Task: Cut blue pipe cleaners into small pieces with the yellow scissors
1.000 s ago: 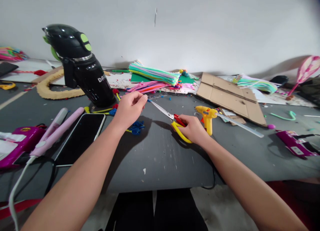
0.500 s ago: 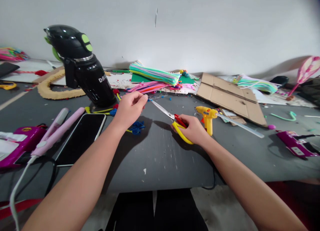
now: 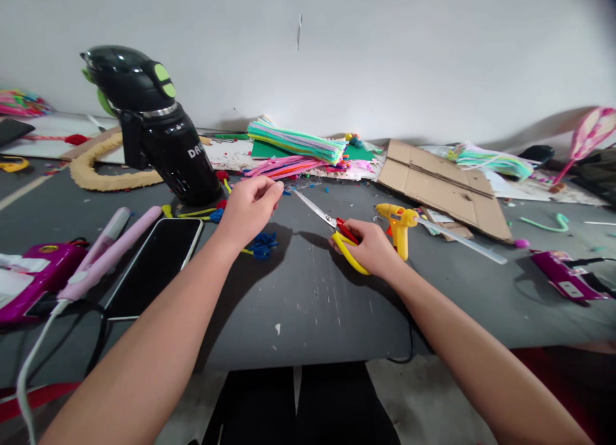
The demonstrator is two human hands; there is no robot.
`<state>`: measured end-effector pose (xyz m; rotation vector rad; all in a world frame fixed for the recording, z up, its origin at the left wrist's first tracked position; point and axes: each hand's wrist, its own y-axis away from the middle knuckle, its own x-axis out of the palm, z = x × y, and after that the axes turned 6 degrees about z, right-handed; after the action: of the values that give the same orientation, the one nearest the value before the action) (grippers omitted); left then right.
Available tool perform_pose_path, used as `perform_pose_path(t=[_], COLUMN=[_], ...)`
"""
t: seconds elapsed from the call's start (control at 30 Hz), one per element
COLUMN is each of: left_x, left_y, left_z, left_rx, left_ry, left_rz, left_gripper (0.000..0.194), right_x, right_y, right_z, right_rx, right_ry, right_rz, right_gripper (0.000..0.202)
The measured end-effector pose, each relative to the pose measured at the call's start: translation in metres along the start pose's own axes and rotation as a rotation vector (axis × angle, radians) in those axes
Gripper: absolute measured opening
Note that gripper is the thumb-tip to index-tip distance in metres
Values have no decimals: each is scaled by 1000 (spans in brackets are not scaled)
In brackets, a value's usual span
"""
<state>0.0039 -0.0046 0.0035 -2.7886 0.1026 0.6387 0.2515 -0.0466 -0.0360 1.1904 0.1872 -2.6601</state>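
Observation:
My right hand [image 3: 368, 246] is wrapped round the red and yellow handles of a pair of scissors [image 3: 316, 209], whose blades look closed and point up and left. My left hand [image 3: 253, 209] pinches thumb against fingers just left of the scissor tips; a tiny blue bit [image 3: 287, 192] shows by its fingertips, and what the pinch holds is too small to name. Under and beside the left wrist lie blue fuzzy flower-like pieces [image 3: 262, 245] on yellow stems. Right of my right hand, a yellow hot glue gun [image 3: 399, 226] stands with a clear glue stick in it.
A black bottle [image 3: 166, 143] stands at the back left, near a phone [image 3: 156, 265] and a pink straightener-like tool [image 3: 113, 256]. Pastel pipe cleaners [image 3: 298, 142] are heaped by the wall. Folded cardboard [image 3: 437, 188] lies back right. A purple power strip [image 3: 570, 278] is far right.
The scissor tips have drawn slightly right and away from my left fingertips. Both hands stay almost in place; the left still pinches.

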Motion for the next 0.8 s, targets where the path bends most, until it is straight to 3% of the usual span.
perform_pose_path(t=[0.37,0.8], left_x=[-1,1], left_y=[0,-4], left_z=[0,6], left_rx=[10,-22], left_ry=[-6,151], left_rz=[10,42], left_gripper=[31,29], right_x=[1,0], right_y=[1,-1], right_z=[-2,-2], right_rx=[-13,-7], right_ry=[-11,13], right_rz=[29,53], right_gripper=[33,23])
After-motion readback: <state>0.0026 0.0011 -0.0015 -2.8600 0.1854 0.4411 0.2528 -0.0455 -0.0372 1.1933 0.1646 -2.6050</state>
